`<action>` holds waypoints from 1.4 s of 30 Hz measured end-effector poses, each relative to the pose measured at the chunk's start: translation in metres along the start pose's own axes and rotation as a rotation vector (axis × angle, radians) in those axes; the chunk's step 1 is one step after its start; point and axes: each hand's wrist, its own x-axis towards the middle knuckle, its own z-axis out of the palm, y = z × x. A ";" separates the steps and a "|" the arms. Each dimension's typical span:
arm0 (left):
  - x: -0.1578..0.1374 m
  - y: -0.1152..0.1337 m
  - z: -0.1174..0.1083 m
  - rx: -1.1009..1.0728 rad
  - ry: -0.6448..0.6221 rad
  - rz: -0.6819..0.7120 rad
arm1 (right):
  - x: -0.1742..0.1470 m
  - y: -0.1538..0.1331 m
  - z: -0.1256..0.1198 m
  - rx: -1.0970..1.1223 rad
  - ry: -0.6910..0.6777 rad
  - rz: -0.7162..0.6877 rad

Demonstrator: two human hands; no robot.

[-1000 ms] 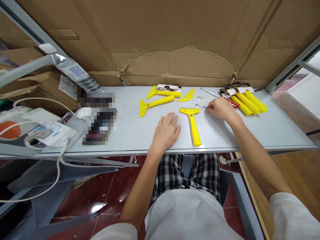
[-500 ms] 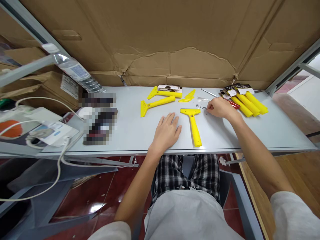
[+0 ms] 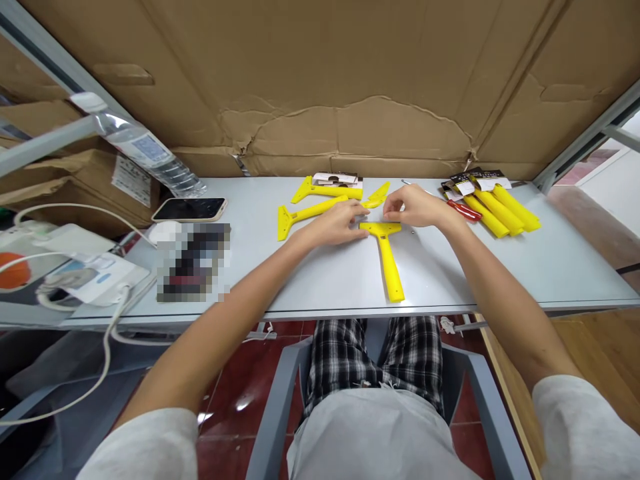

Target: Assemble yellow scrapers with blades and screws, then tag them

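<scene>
A yellow T-shaped scraper handle (image 3: 389, 267) lies on the table with its wide head pointing away from me. My left hand (image 3: 340, 223) reaches to the left end of that head, thumb and fingers apart, with the thumb close to or touching it. Just beyond the head, my right hand (image 3: 413, 205) has its fingers curled together in a pinch; anything between them is too small to make out. Behind the hands rest small yellow plastic pieces (image 3: 379, 196). Two more yellow scrapers (image 3: 334, 191) (image 3: 305, 215) lie to the left. A tiny metal part (image 3: 413, 232) shows below the right hand.
On the right lie a red-handled tool (image 3: 465, 211) and several yellow handles (image 3: 500, 212) with black-and-white cards. At left are a phone (image 3: 190, 209), a water bottle (image 3: 145, 148), white cables (image 3: 107, 360) and a power strip (image 3: 95, 267). Cardboard (image 3: 350, 87) walls the back.
My left hand has lifted from flat on the table and moved forward to the scraper head. My right hand has moved left from the small metal parts to just behind the head.
</scene>
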 end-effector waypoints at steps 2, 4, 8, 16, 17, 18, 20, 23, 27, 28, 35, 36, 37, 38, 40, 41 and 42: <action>0.003 -0.007 0.003 -0.060 0.012 0.004 | 0.007 -0.003 0.003 0.017 0.036 -0.045; 0.002 -0.012 0.004 -0.114 0.042 0.008 | 0.011 -0.005 0.007 0.057 0.080 -0.088; -0.003 -0.017 0.002 -0.169 0.035 0.036 | 0.013 -0.004 0.016 0.139 0.117 -0.127; -0.003 -0.019 0.001 -0.174 0.042 0.055 | 0.015 -0.003 0.029 0.084 0.051 -0.166; -0.003 -0.019 0.001 -0.179 0.044 0.055 | 0.015 -0.003 0.030 0.082 0.045 -0.161; -0.004 -0.020 0.001 -0.186 0.045 0.058 | 0.015 -0.003 0.031 0.080 0.039 -0.157; -0.003 -0.021 0.002 -0.198 0.048 0.066 | 0.016 -0.002 0.034 0.076 0.029 -0.163; -0.003 -0.021 0.003 -0.200 0.055 0.061 | 0.017 0.000 0.036 0.072 0.033 -0.190; -0.003 -0.022 0.003 -0.192 0.053 0.066 | 0.018 0.001 0.038 0.071 0.043 -0.205; -0.003 -0.022 0.003 -0.193 0.051 0.068 | 0.018 0.000 0.038 0.070 0.040 -0.202; -0.003 -0.021 0.003 -0.192 0.052 0.058 | 0.016 -0.002 0.037 0.039 0.029 -0.183; -0.003 -0.021 0.003 -0.187 0.053 0.058 | 0.016 -0.003 0.037 0.035 0.029 -0.182; -0.003 -0.020 0.003 -0.181 0.055 0.057 | 0.016 -0.003 0.037 0.033 0.030 -0.182; -0.002 -0.020 0.003 -0.176 0.058 0.057 | 0.016 -0.003 0.037 0.031 0.029 -0.183; -0.002 -0.019 0.003 -0.171 0.062 0.056 | 0.017 -0.003 0.038 0.026 0.025 -0.186; -0.002 -0.019 0.003 -0.170 0.062 0.054 | 0.017 -0.003 0.038 0.024 0.024 -0.186; -0.002 -0.019 0.003 -0.170 0.061 0.054 | 0.017 -0.002 0.038 0.025 0.022 -0.184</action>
